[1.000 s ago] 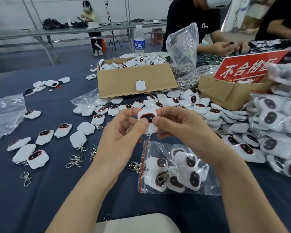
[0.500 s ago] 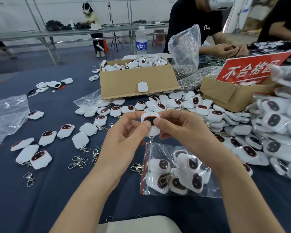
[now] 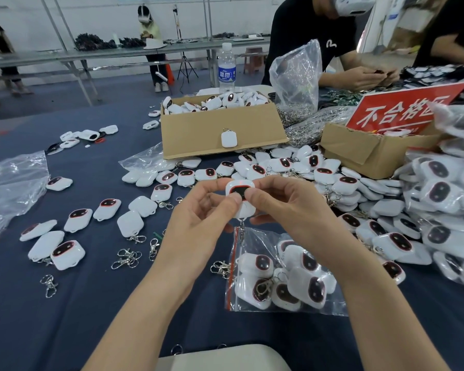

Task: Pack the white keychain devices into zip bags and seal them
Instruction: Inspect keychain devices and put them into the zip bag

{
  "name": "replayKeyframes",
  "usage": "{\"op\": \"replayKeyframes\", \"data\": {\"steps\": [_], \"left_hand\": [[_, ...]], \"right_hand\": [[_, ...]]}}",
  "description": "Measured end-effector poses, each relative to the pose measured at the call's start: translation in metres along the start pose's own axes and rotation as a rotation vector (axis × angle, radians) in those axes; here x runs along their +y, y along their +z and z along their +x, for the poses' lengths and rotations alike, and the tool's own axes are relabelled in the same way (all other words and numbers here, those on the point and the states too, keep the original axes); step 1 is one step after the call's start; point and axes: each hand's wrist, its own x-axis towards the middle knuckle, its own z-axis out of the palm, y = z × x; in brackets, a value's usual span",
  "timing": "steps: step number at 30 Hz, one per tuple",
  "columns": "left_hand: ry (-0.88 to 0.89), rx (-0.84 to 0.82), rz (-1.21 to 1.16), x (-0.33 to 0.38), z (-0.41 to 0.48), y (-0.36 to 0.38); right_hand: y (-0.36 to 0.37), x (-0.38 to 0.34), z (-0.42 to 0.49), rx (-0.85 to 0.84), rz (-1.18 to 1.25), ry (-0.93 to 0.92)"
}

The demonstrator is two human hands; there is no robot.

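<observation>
A white keychain device [image 3: 240,190] with a dark oval face is held up at the centre, its metal clasp hanging below. My left hand [image 3: 198,218] and my right hand [image 3: 284,207] both pinch it, thumbs pressed on its face. Just beneath lies a clear zip bag [image 3: 281,274] with a red strip at its left, open end, holding several devices. Loose devices [image 3: 279,167] spread across the blue cloth behind my hands.
A cardboard box [image 3: 220,129] full of devices stands behind, a second box [image 3: 373,153] with a red sign at right. Filled bags [image 3: 445,199] pile at far right. Loose metal clasps [image 3: 129,257] and an empty plastic bag [image 3: 11,188] lie left. People work across the table.
Both hands keep holding the same device in place; my thumbs have shifted slightly on its face. The view has tilted a little.
</observation>
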Motion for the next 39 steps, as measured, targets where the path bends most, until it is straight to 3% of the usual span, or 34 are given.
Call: {"op": "replayKeyframes", "data": {"steps": [5, 22, 29, 36, 39], "left_hand": [[0.027, -0.066, 0.050, -0.0002, -0.0005, -0.0002], [-0.035, -0.026, 0.051, -0.0007, 0.0007, -0.0009], [-0.008, 0.066, 0.100, -0.0050, 0.0018, -0.0037], [-0.001, 0.050, 0.071, -0.0059, 0.0018, -0.0044], [-0.018, 0.048, 0.018, -0.0057, 0.0021, -0.0031]], "right_hand": [[0.0019, 0.0022, 0.0012, 0.011, 0.080, 0.039], [0.0016, 0.0047, 0.0003, -0.017, 0.061, 0.008], [0.0033, -0.0003, -0.0052, -0.163, -0.009, -0.054], [0.0039, 0.0020, -0.0033, -0.142, 0.003, -0.067], [0.0050, 0.0055, 0.0003, -0.067, 0.139, -0.036]]}}
